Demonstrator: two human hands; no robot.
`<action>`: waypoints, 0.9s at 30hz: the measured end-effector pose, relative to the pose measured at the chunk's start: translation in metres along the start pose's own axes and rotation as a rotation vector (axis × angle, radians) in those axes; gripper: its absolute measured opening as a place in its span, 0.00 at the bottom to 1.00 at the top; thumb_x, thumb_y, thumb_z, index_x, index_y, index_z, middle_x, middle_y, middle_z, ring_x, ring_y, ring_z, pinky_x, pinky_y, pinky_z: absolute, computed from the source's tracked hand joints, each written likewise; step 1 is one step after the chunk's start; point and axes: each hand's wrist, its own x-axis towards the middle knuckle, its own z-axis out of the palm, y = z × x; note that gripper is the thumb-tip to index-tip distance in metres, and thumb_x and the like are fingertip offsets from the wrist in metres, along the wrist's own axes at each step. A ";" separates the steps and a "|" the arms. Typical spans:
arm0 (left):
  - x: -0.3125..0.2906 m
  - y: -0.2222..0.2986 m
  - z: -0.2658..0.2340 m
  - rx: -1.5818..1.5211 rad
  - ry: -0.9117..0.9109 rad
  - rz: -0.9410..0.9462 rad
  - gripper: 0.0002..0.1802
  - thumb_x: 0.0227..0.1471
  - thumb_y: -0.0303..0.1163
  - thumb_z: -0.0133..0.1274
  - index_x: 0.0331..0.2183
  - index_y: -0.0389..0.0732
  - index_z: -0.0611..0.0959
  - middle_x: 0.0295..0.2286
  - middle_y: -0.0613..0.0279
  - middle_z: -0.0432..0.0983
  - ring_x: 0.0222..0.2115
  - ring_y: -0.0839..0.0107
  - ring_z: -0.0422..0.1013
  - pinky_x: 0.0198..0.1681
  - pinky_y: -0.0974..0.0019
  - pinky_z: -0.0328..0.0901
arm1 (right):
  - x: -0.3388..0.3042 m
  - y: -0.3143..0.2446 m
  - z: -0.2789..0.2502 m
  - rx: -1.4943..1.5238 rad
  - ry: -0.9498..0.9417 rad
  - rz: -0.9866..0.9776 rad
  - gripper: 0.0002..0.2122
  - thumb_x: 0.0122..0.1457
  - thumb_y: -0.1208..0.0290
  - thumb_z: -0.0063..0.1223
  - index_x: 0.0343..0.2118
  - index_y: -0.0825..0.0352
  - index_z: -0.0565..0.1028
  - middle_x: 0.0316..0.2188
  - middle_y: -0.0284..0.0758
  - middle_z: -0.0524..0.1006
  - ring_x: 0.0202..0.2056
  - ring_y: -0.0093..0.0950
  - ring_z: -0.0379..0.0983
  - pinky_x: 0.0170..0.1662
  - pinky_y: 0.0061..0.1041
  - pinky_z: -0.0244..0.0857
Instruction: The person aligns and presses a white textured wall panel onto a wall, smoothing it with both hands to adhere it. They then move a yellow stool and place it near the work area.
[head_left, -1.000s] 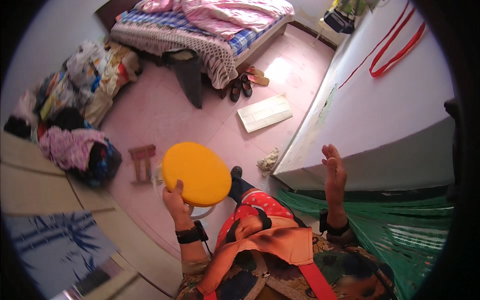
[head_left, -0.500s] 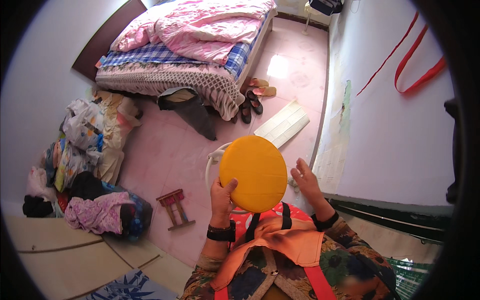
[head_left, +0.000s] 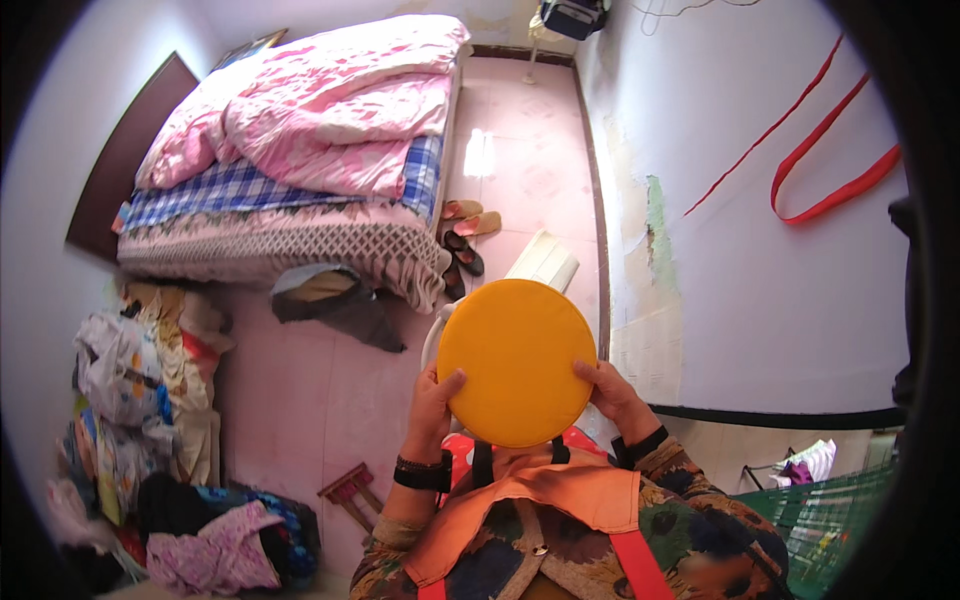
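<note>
A round stool (head_left: 516, 362) with a yellow padded seat is held up in front of my body. Part of its white tubular frame shows at the seat's left edge; the rest is hidden beneath. My left hand (head_left: 432, 405) grips the seat's left rim, thumb on top and fingers underneath. On the opposite rim, my right hand (head_left: 612, 392) grips in the same way. I wear an orange apron (head_left: 530, 490) over a floral jacket, with a dark band round each wrist.
Ahead on the left is a bed (head_left: 290, 130) with pink bedding. Clothes and bags (head_left: 140, 390) are heaped at the left wall. A small wooden stool (head_left: 350, 490), a grey bag (head_left: 340, 305), shoes (head_left: 462, 255) and a pale panel (head_left: 545, 262) lie on the floor. Green netting (head_left: 830, 520) is at lower right.
My right hand, apart from the stool before, has taken hold of its right rim. My view has shifted, so the bed and floor things appear further left and lower.
</note>
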 end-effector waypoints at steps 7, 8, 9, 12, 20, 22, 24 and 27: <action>0.072 0.046 -0.008 0.044 -0.204 -0.138 0.25 0.57 0.34 0.58 0.53 0.33 0.72 0.45 0.58 0.76 0.44 0.70 0.74 0.49 0.67 0.68 | 0.013 0.000 0.016 0.221 0.087 -0.046 0.27 0.55 0.63 0.65 0.54 0.72 0.70 0.50 0.37 0.76 0.52 0.29 0.72 0.55 0.29 0.67; 0.081 0.049 -0.004 0.063 -0.211 -0.154 0.25 0.57 0.34 0.58 0.53 0.32 0.72 0.45 0.59 0.77 0.44 0.71 0.74 0.48 0.68 0.68 | 0.016 0.000 0.015 0.267 0.064 -0.080 0.27 0.55 0.63 0.65 0.54 0.72 0.70 0.50 0.37 0.76 0.52 0.29 0.72 0.55 0.29 0.67; 0.091 0.050 0.000 0.080 -0.216 -0.165 0.25 0.57 0.33 0.57 0.53 0.32 0.72 0.44 0.60 0.77 0.43 0.72 0.74 0.48 0.69 0.68 | 0.021 0.001 0.012 0.283 0.123 -0.084 0.27 0.55 0.63 0.65 0.54 0.72 0.70 0.50 0.37 0.76 0.51 0.29 0.73 0.55 0.29 0.67; 0.119 0.050 0.015 0.106 -0.248 -0.199 0.24 0.59 0.35 0.56 0.52 0.32 0.73 0.45 0.60 0.76 0.43 0.71 0.74 0.48 0.69 0.68 | 0.033 -0.002 -0.001 0.340 0.170 -0.129 0.27 0.55 0.64 0.65 0.54 0.73 0.70 0.49 0.38 0.76 0.50 0.29 0.74 0.54 0.28 0.68; 0.180 0.048 0.044 0.270 -0.223 -0.274 0.26 0.62 0.42 0.51 0.54 0.34 0.72 0.47 0.59 0.76 0.46 0.69 0.74 0.49 0.66 0.69 | 0.063 -0.023 -0.034 0.460 0.162 -0.229 0.26 0.55 0.65 0.66 0.53 0.74 0.70 0.46 0.37 0.78 0.47 0.28 0.76 0.52 0.27 0.68; 0.193 0.047 0.047 0.223 -0.224 -0.314 0.26 0.62 0.43 0.51 0.54 0.34 0.72 0.47 0.58 0.76 0.45 0.69 0.74 0.49 0.66 0.69 | 0.068 -0.022 -0.038 0.498 0.232 -0.200 0.26 0.55 0.66 0.66 0.53 0.74 0.70 0.46 0.37 0.78 0.47 0.28 0.75 0.53 0.27 0.68; 0.201 0.040 0.051 0.225 -0.189 -0.333 0.24 0.63 0.41 0.50 0.53 0.34 0.72 0.47 0.59 0.76 0.45 0.70 0.74 0.49 0.67 0.69 | 0.074 -0.021 -0.041 0.545 0.223 -0.223 0.26 0.55 0.66 0.65 0.53 0.74 0.70 0.46 0.37 0.78 0.47 0.28 0.75 0.53 0.27 0.68; 0.214 0.029 0.052 0.244 -0.211 -0.355 0.22 0.63 0.38 0.51 0.53 0.34 0.72 0.46 0.61 0.75 0.45 0.72 0.73 0.49 0.69 0.68 | 0.079 -0.016 -0.047 0.596 0.277 -0.231 0.26 0.55 0.66 0.66 0.53 0.73 0.70 0.47 0.37 0.78 0.48 0.28 0.75 0.53 0.27 0.68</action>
